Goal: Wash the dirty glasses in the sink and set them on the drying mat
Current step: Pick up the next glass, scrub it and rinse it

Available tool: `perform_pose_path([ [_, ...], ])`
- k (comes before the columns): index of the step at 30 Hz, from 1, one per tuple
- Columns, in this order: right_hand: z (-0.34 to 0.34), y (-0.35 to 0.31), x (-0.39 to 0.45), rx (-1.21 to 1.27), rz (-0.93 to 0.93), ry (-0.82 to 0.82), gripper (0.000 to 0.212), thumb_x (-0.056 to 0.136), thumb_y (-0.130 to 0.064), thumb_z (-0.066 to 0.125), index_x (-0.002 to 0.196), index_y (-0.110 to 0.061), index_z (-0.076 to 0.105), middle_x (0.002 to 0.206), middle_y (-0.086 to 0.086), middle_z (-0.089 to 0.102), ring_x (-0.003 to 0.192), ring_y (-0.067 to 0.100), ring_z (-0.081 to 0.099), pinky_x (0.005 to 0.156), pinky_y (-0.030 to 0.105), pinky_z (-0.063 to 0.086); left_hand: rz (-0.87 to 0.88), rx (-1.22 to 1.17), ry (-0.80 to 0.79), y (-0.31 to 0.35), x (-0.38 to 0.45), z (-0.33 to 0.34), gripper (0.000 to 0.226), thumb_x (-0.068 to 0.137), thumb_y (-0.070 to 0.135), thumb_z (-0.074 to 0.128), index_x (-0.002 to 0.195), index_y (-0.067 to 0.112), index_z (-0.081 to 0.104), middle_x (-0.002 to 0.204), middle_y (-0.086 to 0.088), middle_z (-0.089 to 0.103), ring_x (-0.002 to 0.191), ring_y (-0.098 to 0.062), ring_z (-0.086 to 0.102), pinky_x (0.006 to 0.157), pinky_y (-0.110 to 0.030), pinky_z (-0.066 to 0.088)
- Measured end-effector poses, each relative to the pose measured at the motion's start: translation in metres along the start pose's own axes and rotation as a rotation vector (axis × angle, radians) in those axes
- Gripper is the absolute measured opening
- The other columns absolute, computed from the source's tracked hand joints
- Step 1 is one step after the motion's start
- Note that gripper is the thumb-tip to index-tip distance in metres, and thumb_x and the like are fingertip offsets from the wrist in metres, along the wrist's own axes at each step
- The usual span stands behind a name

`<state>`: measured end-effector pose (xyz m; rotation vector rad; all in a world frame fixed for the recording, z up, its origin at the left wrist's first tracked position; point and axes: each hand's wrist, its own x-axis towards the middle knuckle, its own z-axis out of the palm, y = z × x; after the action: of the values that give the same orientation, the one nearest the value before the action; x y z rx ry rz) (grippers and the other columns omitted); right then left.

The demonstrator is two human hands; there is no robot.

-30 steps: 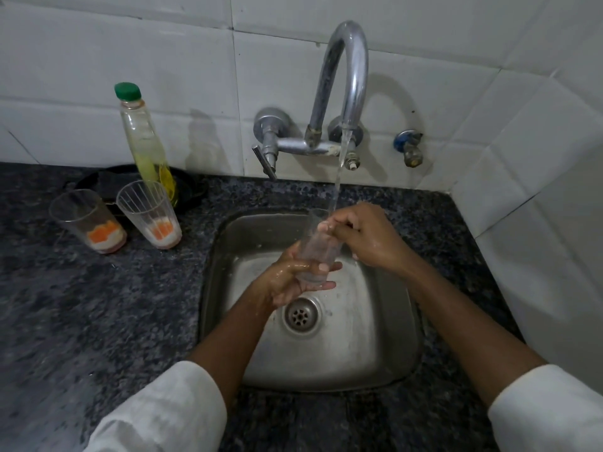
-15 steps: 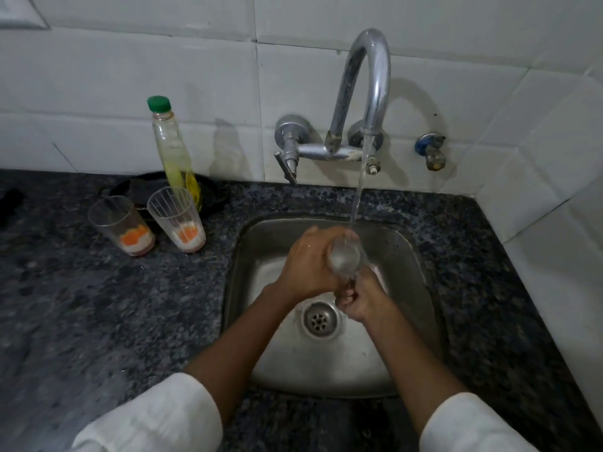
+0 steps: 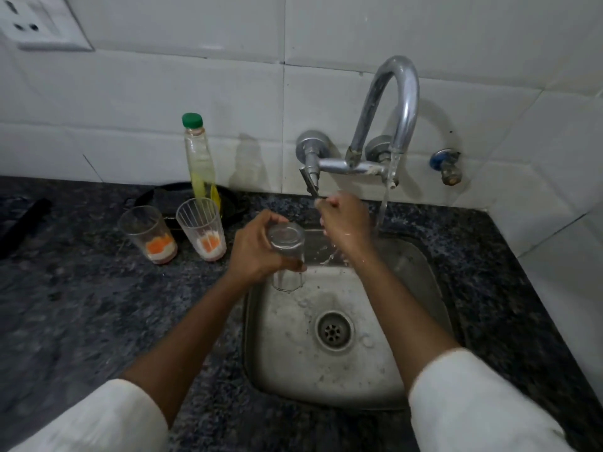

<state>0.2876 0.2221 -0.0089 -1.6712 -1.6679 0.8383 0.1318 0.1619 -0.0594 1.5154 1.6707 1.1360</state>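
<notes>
My left hand [image 3: 257, 252] grips a clear glass [image 3: 287, 256] upside down over the left edge of the steel sink [image 3: 421, 265]. My right hand [image 3: 344, 223] is closed around the lever handle [image 3: 311, 184] of the tap [image 3: 385, 119], just left of the thin stream of running water [image 3: 385, 197]. Two dirty glasses with white and orange residue stand on the counter left of the sink: one further left [image 3: 148, 233], one ribbed [image 3: 202, 228] beside it.
A soap bottle with a green cap [image 3: 199, 158] stands behind the dirty glasses on a black dish [image 3: 163, 197]. The dark granite counter [image 3: 81, 305] surrounds the sink. A small valve [image 3: 447, 166] and a wall socket [image 3: 39, 24] sit on the tiled wall.
My left hand has lifted the glass out of the stream and turned it upside down at the sink's left edge. My right hand has let go of it and risen to the tap lever.
</notes>
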Motion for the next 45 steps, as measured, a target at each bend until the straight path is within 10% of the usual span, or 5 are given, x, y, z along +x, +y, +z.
perform_pose_path([
  [6,0.015,-0.041,0.023,-0.694,-0.183,0.097,0.044,0.098,-0.049,0.043,0.107,-0.012,0.064,0.087,0.005,0.060,0.077,0.024,0.055,0.066,0.034,0.039,0.037,-0.059,-0.010,-0.007,0.006,-0.019,0.078,0.030,0.045,0.094,0.097,0.019,0.063,0.094,0.009,0.072,0.088,-0.006,0.068,0.077,-0.035,0.058],
  [13,0.024,-0.024,0.030,-0.008,0.097,-0.004,0.050,0.099,-0.044,0.043,0.075,-0.006,0.064,0.071,0.014,0.069,0.060,0.024,0.066,0.060,0.039,0.057,0.074,-0.097,-0.032,-0.011,0.006,-0.026,0.076,0.037,0.044,0.097,0.100,0.020,0.062,0.095,0.010,0.070,0.088,-0.005,0.068,0.079,-0.037,0.059],
  [17,0.000,0.001,-0.008,0.048,0.071,-0.239,0.016,0.097,-0.014,0.050,0.107,-0.012,0.062,0.099,0.004,0.068,0.080,0.014,0.064,0.059,0.023,0.046,0.076,-0.102,-0.054,-0.004,0.001,-0.023,0.082,0.038,0.054,0.095,0.106,0.022,0.062,0.101,0.009,0.071,0.092,-0.004,0.068,0.080,-0.028,0.058],
  [21,-0.009,0.033,-0.057,0.160,-0.056,-0.481,0.062,0.074,-0.006,0.082,0.127,-0.017,0.052,0.118,-0.004,0.064,0.105,0.008,0.064,0.077,0.022,0.055,0.122,-0.121,-0.107,0.009,-0.010,-0.014,0.073,0.048,0.046,0.096,0.108,0.021,0.063,0.100,0.010,0.072,0.091,0.000,0.069,0.083,-0.027,0.058],
  [45,-0.023,-0.021,-0.159,-0.085,-0.235,-0.175,0.049,0.042,-0.024,0.095,0.081,-0.018,0.067,0.077,-0.004,0.069,0.071,0.012,0.063,0.060,0.028,0.048,-0.172,-0.169,-0.276,0.030,-0.135,-0.119,0.026,0.091,0.014,0.069,0.116,0.008,0.064,0.095,-0.007,0.071,0.075,-0.009,0.066,0.057,-0.017,0.050],
])
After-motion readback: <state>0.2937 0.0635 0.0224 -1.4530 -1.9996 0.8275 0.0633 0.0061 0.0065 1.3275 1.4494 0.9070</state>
